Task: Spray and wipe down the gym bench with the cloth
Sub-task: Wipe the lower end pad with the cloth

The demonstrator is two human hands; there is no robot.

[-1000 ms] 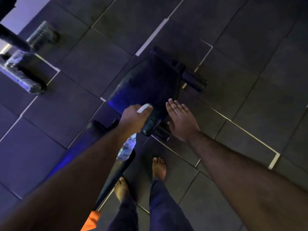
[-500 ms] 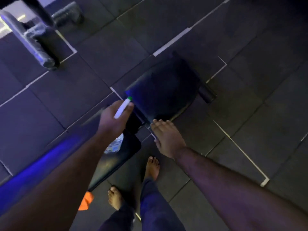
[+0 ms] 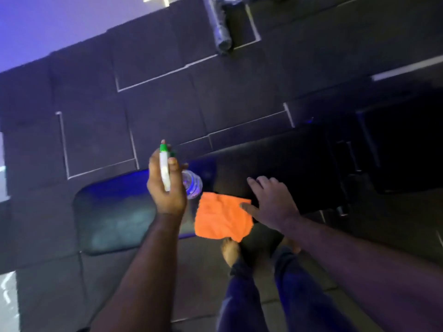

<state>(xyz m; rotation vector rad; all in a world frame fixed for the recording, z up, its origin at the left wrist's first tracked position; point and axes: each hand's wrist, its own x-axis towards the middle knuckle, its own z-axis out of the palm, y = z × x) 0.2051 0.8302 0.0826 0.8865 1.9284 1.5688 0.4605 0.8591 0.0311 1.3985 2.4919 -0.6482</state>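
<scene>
1. While I stand barefoot beside the gym bench [image 3: 115, 219], its padded end sits furthest left, glossy under blue light; I judge the vinyl firm and slick, nothing to take hold of, only a surface to press along
2. My left hand [image 3: 167, 188] hangs over that pad with its fingers curled round the spray bottle [image 3: 165, 170], white neck and green cap pointing away from me, clear body poking out to the right of my palm; it looks light and rigid, probably slippery if wet, so I'd keep my hold high by the trigger
3. Just right of the bottle, the orange cloth [image 3: 221, 218] lies spread on the bench's near edge, one corner drooping over it toward my feet; soft and floppy, it should bunch easily, best gathered from the middle
4. My right hand [image 3: 271, 204] is flat and relaxed, fingers straight on the dark pad, thumb touching the cloth's right edge, grasping nothing
5. Furthest right, the bench runs on into shadow I cannot read
</scene>
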